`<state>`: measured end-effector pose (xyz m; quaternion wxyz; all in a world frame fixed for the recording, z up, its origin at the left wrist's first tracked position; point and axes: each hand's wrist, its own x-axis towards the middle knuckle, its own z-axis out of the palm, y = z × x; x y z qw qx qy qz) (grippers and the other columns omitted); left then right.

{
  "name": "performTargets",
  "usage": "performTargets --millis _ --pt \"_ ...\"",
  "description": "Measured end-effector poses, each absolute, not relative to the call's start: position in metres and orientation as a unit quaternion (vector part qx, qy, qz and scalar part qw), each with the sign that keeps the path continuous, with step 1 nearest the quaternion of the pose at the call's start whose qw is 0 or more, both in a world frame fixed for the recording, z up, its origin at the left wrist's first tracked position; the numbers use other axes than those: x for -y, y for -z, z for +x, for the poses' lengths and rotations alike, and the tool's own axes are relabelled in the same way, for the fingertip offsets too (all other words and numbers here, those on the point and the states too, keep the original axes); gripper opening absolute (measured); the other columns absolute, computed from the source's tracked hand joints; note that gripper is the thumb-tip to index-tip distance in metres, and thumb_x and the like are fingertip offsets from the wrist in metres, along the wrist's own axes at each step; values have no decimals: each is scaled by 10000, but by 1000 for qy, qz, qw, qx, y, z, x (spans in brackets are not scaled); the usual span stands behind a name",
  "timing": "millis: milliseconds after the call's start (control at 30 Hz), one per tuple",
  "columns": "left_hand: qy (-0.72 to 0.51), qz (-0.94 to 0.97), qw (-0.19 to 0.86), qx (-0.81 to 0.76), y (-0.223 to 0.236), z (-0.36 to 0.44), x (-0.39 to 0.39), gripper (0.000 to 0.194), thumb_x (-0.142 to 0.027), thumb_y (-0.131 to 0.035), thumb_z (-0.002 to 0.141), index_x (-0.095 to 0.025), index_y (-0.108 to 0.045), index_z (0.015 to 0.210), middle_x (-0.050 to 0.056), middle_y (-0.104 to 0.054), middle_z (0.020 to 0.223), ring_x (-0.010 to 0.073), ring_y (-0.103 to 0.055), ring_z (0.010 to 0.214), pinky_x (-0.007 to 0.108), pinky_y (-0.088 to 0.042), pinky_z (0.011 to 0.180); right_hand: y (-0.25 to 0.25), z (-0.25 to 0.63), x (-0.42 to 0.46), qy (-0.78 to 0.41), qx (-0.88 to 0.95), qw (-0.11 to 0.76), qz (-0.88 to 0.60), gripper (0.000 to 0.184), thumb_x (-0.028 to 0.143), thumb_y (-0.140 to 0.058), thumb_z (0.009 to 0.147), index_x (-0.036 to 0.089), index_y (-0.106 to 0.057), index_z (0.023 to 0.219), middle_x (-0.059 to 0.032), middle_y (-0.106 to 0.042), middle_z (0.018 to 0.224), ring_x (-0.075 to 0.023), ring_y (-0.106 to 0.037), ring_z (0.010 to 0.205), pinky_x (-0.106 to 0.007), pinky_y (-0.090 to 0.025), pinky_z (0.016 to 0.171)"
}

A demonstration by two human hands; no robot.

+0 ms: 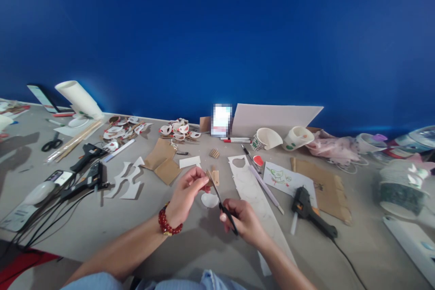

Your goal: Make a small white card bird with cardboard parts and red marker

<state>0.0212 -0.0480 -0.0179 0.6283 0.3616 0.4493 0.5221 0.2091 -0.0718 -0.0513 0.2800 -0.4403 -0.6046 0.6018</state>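
The left hand point(190, 190) pinches a brown piece point(209, 179) at the scissors point(219, 203) gripped in the right hand point(242, 219).

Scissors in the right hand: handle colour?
Black: the scissor handles show best in the head view, in the right hand.

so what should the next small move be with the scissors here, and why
I'd probably ease the left hand slightly back before any snip. The right hand holds the scissors angled up close beside the left fingers, which pinch a small brown piece; whether the scissors touch it is too small to tell.
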Motion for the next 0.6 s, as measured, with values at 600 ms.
performTargets --millis 600 --pt "-530 388 611 -442 21 22 48 173 -325 -660 815 -184 -566 782 -9 -601 776 124 -596 680 250 -497 696 54 209 72 -564 638 269 -451 549 671 -560 803 190 -472 553 11 -556 477 -98 -426 449 -224 -297 474"
